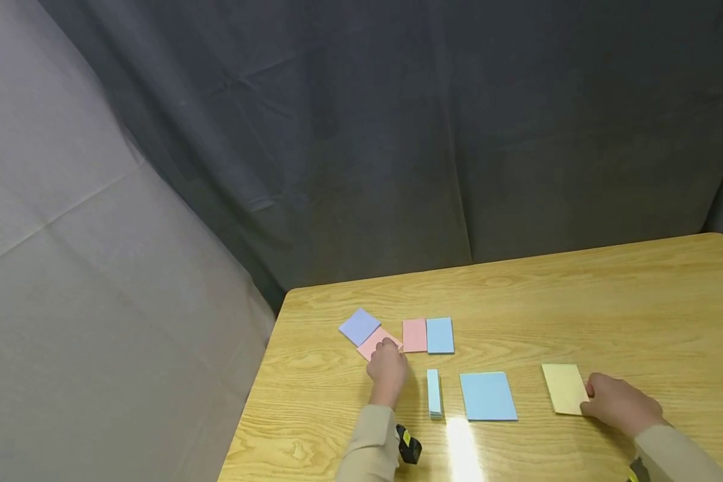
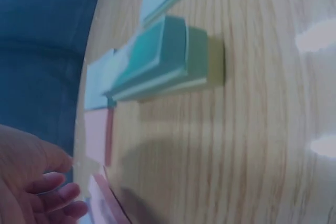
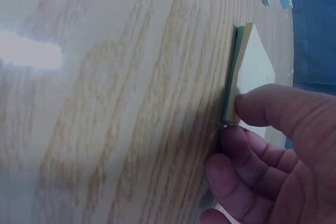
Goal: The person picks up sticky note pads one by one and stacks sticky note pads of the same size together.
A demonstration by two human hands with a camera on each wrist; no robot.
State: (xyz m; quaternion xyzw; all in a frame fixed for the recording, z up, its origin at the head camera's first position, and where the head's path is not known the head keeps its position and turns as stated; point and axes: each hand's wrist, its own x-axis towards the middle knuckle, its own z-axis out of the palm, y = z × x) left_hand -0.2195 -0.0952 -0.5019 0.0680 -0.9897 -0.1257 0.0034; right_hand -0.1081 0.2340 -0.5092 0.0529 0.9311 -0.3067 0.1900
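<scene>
At the right, my right hand pinches the near right corner of a yellow sticky note pad. In the right wrist view the thumb presses on its top face and a finger meets its lower edge; a green layer shows beneath the yellow. My left hand is over the near edge of a pink sticky note pad, which touches a purple pad behind it. Its fingers are loosely bent in the left wrist view, with no visible grip on a pad.
A smaller pink pad and a light blue pad lie side by side towards the back. Nearer stand a narrow layered stack and a large blue square pad. A dark curtain hangs behind the wooden table.
</scene>
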